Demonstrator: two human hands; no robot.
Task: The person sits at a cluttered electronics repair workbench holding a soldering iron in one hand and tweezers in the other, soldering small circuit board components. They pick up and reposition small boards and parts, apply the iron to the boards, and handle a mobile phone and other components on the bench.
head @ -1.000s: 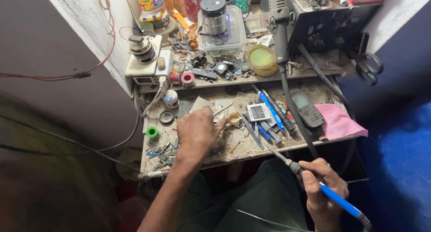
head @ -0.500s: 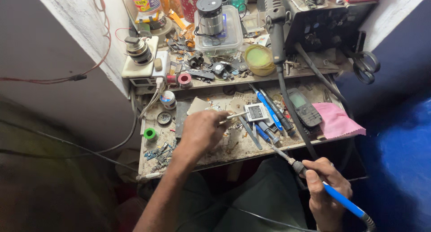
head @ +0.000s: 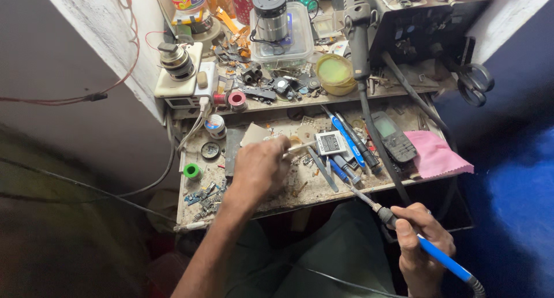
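Left hand [head: 259, 171] is closed over the bench, pinching tweezers [head: 300, 148] between the fingertips; the tweezers' long axis runs from the hand out to the right and slightly up, tips aimed at a small square chip board [head: 330, 143] lying flat just beyond them, touching or nearly so, can't tell which. Board sits mid-bench, between the left hand and the blue pens [head: 346, 139], near the dark phone [head: 393, 136] and pink cloth [head: 435, 155] further right. Right hand [head: 420, 247] is closed around the blue handle of a soldering iron [head: 398, 226], held low, below the bench edge over the lap. Iron's long axis runs diagonally, handle at lower right, tip up-left at the bench's front edge, pointing toward the board but clearly apart from it. So the board lies up and left of the right grip, right of the left grip; left hand is much the nearer. Cluttered bench [head: 277, 203], green solder spool [head: 192, 171] left of the left hand, scissors [head: 474, 81] hanging far right.
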